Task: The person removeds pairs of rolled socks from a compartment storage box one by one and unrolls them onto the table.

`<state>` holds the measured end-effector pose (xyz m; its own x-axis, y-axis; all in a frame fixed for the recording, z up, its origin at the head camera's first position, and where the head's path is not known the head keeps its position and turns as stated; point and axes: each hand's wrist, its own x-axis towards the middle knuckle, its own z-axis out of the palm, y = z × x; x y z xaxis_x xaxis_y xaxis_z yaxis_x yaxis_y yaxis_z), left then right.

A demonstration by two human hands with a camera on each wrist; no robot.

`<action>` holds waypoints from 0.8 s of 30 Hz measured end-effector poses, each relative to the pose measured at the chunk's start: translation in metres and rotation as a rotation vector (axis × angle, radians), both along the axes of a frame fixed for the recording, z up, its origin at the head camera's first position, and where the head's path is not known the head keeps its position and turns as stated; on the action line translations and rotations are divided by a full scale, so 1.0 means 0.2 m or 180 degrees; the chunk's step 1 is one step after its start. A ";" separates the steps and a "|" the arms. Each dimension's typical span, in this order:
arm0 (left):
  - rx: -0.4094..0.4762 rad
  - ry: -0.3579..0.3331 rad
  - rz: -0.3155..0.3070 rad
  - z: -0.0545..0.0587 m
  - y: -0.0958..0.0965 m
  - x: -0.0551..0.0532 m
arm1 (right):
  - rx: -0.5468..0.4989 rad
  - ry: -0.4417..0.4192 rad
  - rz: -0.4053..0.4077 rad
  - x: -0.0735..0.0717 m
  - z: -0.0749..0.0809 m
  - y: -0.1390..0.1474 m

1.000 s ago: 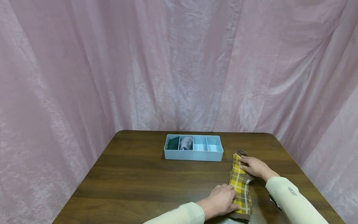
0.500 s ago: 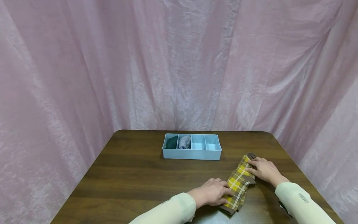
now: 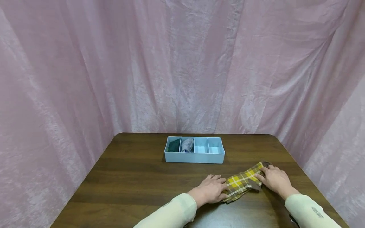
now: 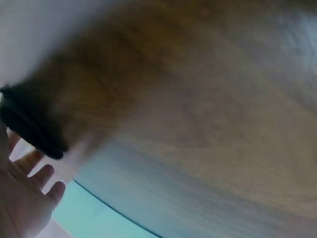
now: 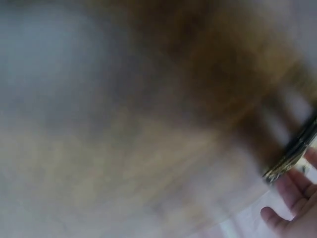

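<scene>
Head view: yellow-brown plaid sock lies slantwise on bench, nearer and right of divided box. Left hand and right hand rest at its ends, fingers extended, not clenched. Likely light, limp, hard to damage; best pinched at both ends.

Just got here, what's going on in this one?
A person has both hands on a yellow-and-brown plaid cloth, probably a sock or a pair, lying aslant on the wooden table. The left hand is at the near end, the right hand at the far end; whether they pinch or just press isn't clear. Farther back sits a light blue divided tray, its two leftmost compartments holding a dark green item and a grey one.
</scene>
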<state>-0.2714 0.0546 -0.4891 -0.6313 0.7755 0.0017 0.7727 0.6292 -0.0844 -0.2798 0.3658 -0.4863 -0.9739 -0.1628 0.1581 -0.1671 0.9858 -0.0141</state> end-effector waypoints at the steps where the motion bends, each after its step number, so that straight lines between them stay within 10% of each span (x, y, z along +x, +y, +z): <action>1: -0.0005 0.0032 0.0063 -0.01 0.00 -0.01 | 0.0021 -0.0023 -0.0054 0.01 0.00 0.00; 8: 0.0058 0.0145 0.0499 -0.03 0.00 -0.04 | 0.0123 -0.0181 -0.0369 0.05 0.00 0.03; 18: 0.0023 0.1074 0.0075 -0.02 0.04 -0.04 | 0.0167 -0.0115 -0.0458 0.07 -0.01 0.03; 24: -0.0123 0.0920 0.0102 -0.03 0.07 -0.03 | 0.0178 -0.0074 -0.0488 0.08 0.00 0.04</action>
<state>-0.2774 0.0680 -0.4944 -0.6331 0.7582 0.1560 0.6928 0.6449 -0.3226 -0.2628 0.3736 -0.4863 -0.9913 -0.0198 0.1299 -0.0148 0.9991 0.0393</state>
